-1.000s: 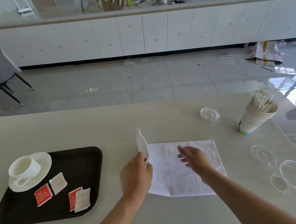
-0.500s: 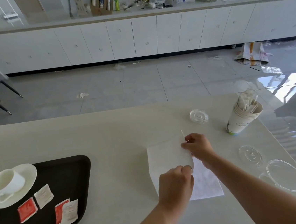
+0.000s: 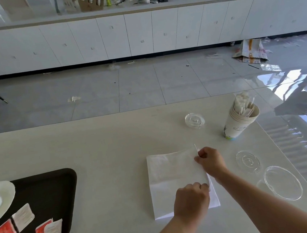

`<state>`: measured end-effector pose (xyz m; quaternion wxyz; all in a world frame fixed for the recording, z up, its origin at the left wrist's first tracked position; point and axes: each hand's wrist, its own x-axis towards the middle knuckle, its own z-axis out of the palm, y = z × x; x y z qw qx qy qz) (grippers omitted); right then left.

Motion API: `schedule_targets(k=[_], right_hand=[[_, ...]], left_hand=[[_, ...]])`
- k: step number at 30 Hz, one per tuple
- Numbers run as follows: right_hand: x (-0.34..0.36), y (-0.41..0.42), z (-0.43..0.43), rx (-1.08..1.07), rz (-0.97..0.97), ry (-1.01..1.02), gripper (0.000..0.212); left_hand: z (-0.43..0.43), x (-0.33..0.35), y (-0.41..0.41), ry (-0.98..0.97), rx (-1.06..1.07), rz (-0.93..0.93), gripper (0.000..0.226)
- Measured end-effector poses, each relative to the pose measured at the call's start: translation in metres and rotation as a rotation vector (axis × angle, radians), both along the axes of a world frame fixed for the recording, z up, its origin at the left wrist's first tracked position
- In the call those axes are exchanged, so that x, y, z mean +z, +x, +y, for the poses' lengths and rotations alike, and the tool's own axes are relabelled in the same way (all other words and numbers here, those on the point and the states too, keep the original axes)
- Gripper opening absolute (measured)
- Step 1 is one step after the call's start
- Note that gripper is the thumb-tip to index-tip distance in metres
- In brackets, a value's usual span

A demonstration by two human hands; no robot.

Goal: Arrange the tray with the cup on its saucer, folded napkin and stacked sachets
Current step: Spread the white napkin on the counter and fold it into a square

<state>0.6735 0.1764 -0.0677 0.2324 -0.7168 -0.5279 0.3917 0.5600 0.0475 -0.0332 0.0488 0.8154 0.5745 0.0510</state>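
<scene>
Napkin (image 3: pixel 174 175) is laid on the surface (image 3: pixel 95 145), right of the tray (image 3: pixel 48 188), folded over once. Its far-right corner is pinched by the right hand (image 3: pixel 211 162), and the near flap edge is pinched by the left hand (image 3: pixel 190 199). Thin, limp, light paper is expected, best held at the corners.
</scene>
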Motion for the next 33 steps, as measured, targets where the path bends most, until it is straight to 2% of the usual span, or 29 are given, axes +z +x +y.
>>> schedule_targets(k=[4, 8, 11, 13, 16, 21, 25, 33], right_hand=[[-0.008, 0.003, 0.0, 0.011, -0.062, 0.009, 0.01], [-0.011, 0.004, 0.001, 0.018, -0.101, -0.011, 0.009], [-0.01, 0.003, -0.007, 0.048, -0.203, 0.032, 0.03], [-0.012, 0.004, -0.019, 0.124, -0.333, 0.147, 0.044], [-0.021, 0.003, -0.044, 0.309, -0.516, 0.324, 0.058], [-0.052, 0.0, -0.076, 0.554, -0.698, 0.315, 0.077], [-0.063, 0.002, -0.086, 0.553, -0.731, 0.304, 0.088], [-0.06, -0.039, -0.102, 0.631, -0.698, 0.323, 0.088]], left_hand=[[0.001, -0.011, -0.001, -0.03, -0.051, 0.001, 0.02], [0.0, -0.02, -0.007, -0.003, -0.036, -0.12, 0.031], [0.004, -0.025, -0.027, 0.076, 0.069, -0.164, 0.03], [0.009, -0.034, -0.048, 0.083, 0.166, -0.138, 0.04], [0.013, -0.049, -0.08, -0.023, 0.276, -0.04, 0.061], [0.017, -0.077, -0.106, -0.164, 0.279, 0.059, 0.081], [0.011, -0.085, -0.109, -0.172, 0.29, 0.055, 0.08], [-0.024, -0.087, -0.147, -0.126, 0.339, 0.065, 0.079]])
